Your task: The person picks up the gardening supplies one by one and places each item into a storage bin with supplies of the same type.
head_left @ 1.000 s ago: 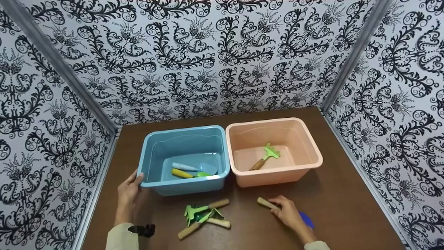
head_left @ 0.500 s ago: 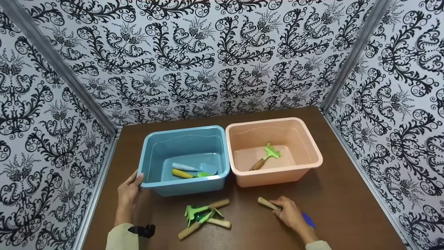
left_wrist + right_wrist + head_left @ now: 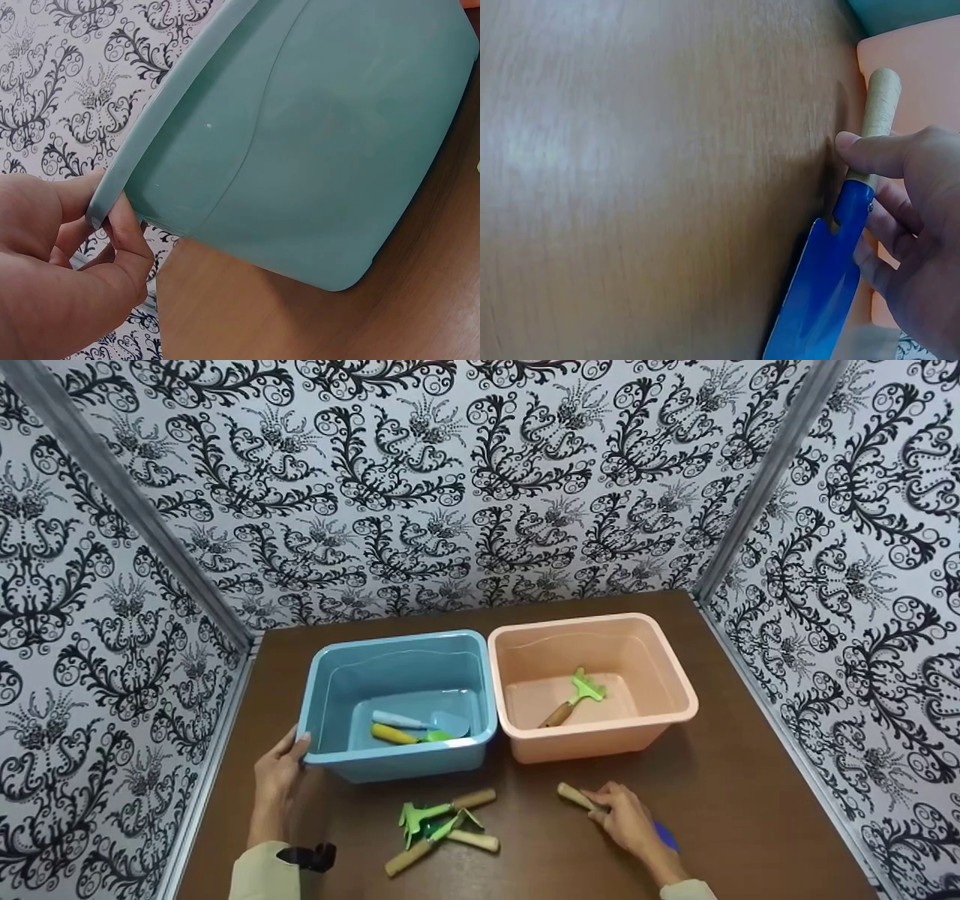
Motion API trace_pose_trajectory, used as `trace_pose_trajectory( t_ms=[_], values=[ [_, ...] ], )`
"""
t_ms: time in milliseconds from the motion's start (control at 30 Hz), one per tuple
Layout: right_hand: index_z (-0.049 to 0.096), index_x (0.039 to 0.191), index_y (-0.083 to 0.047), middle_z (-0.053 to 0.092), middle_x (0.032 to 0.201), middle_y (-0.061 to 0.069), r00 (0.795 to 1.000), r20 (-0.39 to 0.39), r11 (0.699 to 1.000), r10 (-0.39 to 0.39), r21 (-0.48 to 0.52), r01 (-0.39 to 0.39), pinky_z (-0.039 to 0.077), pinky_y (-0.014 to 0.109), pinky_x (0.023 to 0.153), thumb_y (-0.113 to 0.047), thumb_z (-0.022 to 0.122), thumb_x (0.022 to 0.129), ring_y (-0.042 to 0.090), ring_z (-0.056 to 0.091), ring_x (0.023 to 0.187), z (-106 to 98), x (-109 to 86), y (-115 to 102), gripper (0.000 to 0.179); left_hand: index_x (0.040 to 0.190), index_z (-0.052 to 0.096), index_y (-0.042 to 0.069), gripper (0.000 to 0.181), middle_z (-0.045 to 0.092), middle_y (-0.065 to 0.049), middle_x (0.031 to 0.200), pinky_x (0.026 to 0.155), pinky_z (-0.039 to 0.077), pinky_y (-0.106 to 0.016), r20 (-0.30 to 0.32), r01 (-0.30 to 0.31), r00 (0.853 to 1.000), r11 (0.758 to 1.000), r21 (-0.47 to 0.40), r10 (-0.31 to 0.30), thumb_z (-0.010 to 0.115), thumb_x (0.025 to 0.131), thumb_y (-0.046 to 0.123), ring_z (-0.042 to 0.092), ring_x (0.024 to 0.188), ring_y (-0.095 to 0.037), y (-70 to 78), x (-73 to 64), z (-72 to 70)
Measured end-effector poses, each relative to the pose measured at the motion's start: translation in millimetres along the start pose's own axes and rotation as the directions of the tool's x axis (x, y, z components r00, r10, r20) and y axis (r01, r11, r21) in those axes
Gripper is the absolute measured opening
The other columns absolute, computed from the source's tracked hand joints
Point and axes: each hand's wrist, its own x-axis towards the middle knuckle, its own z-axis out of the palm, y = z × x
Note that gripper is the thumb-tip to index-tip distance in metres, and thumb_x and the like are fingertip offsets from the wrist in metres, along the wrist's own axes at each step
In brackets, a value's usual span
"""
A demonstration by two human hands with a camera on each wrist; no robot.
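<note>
Holding a trowel, right hand near the peach tub, left hand pinching the blue tub's rim

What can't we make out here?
- Tip of the blue trowel: right wrist view, cut off by the bottom edge; head view, blade partly behind the right hand.
- Green end of the yellow-handled tool: head view, partly hidden by the blue tub.
- Head of the light-handled tool: head view, mostly under the green tools.
</note>
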Motion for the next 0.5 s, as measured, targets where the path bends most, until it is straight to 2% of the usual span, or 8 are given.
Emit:
trace_pose_trajectory(
  t_ms=[33, 100, 167, 233, 333, 367, 433, 500],
  values=[
    [0.079, 0.11, -0.02, 0.065, 0.092, -0.007, 1.0, 0.0, 1.0, 0.008, 0.003, -0.008, 0.052, 0.033, 0.066, -0.011, 0.086, 0.074, 0.014, 0.061, 0.082, -0.6, 0.4, -1.5, 0.039, 0.156, 0.032, 0.009, 0.06, 0.024, -0.019, 0.163, 0.115, 0.039, -0.043, -0.002, -0.003, 1.0, 1.0, 0.011, 0.003, 0.053, 0.104, 0.031, 0.032, 0.149, -0.035, -0.3, 0.1, -0.2],
    [0.079, 0.111, -0.021, 0.065, 0.093, -0.007, 1.0, 0.001, 1.0, 0.02, 0.011, -0.02, 0.052, 0.033, 0.067, -0.01, 0.086, 0.074, 0.014, 0.062, 0.084, -2.5, 1.1, -4.9, 0.039, 0.156, 0.032, 0.01, 0.061, 0.025, -0.019, 0.163, 0.112, 0.043, -0.039, -0.001, -0.007, 1.0, 1.0, 0.029, 0.007, 0.053, 0.104, 0.033, 0.034, 0.148, -0.035, -0.4, 0.0, -0.7],
    [0.079, 0.11, -0.021, 0.065, 0.093, -0.006, 1.0, -0.002, 1.0, 0.02, 0.022, -0.02, 0.052, 0.034, 0.067, -0.01, 0.086, 0.074, 0.015, 0.062, 0.084, -4.4, 1.4, -8.5, 0.038, 0.156, 0.032, 0.011, 0.061, 0.026, -0.019, 0.163, 0.099, 0.05, -0.025, -0.003, -0.012, 1.0, 0.998, 0.055, 0.012, 0.053, 0.104, 0.035, 0.038, 0.146, -0.034, -0.5, -0.3, -1.5],
    [0.079, 0.11, -0.021, 0.065, 0.092, -0.006, 1.0, -0.007, 0.999, 0.014, 0.031, -0.013, 0.051, 0.032, 0.068, -0.01, 0.086, 0.074, 0.015, 0.062, 0.084, -6.2, 2.3, -11.7, 0.038, 0.156, 0.033, 0.012, 0.062, 0.028, -0.019, 0.162, 0.081, 0.049, -0.013, -0.006, -0.015, 1.0, 0.997, 0.08, 0.015, 0.053, 0.104, 0.037, 0.041, 0.142, -0.032, 0.3, -0.6, -1.6],
    [0.078, 0.111, -0.018, 0.064, 0.09, -0.006, 1.0, -0.001, 0.998, -0.011, 0.055, 0.011, 0.049, 0.027, 0.065, -0.008, 0.086, 0.074, 0.011, 0.059, 0.079, -8.8, 3.0, -15.5, 0.038, 0.156, 0.033, 0.013, 0.06, 0.03, -0.019, 0.162, 0.072, 0.045, -0.01, -0.015, -0.011, 1.0, 0.997, 0.08, 0.012, 0.053, 0.104, 0.035, 0.043, 0.137, -0.031, 1.3, -0.5, -1.0],
    [0.078, 0.111, -0.017, 0.063, 0.089, -0.006, 1.0, 0.003, 0.998, -0.016, 0.062, 0.015, 0.048, 0.025, 0.063, -0.008, 0.085, 0.075, 0.01, 0.057, 0.077, -9.6, 3.5, -16.6, 0.039, 0.156, 0.033, 0.013, 0.059, 0.03, -0.018, 0.162, 0.076, 0.046, -0.012, -0.015, -0.006, 1.0, 0.997, 0.075, 0.008, 0.052, 0.104, 0.035, 0.043, 0.135, -0.03, 1.9, -0.7, -0.6],
    [0.077, 0.113, -0.014, 0.061, 0.087, -0.006, 1.0, 0.008, 0.997, -0.021, 0.078, 0.021, 0.046, 0.022, 0.061, -0.006, 0.084, 0.075, 0.007, 0.053, 0.074, -11.8, 4.2, -19.5, 0.039, 0.157, 0.031, 0.013, 0.06, 0.026, -0.018, 0.164, 0.093, 0.049, -0.021, -0.001, 0.002, 1.0, 0.999, 0.045, -0.002, 0.052, 0.105, 0.033, 0.04, 0.14, -0.031, 2.6, -1.1, -0.4],
    [0.077, 0.112, -0.013, 0.06, 0.086, -0.008, 1.0, 0.004, 0.996, -0.023, 0.085, 0.023, 0.044, 0.021, 0.06, -0.006, 0.084, 0.076, 0.005, 0.051, 0.072, -13.7, 4.9, -22.6, 0.038, 0.157, 0.028, 0.012, 0.061, 0.023, -0.018, 0.165, 0.109, 0.044, -0.033, 0.017, 0.011, 1.0, 1.0, 0.014, -0.011, 0.051, 0.105, 0.031, 0.035, 0.146, -0.031, 2.8, -1.1, -0.6]
  ],
)
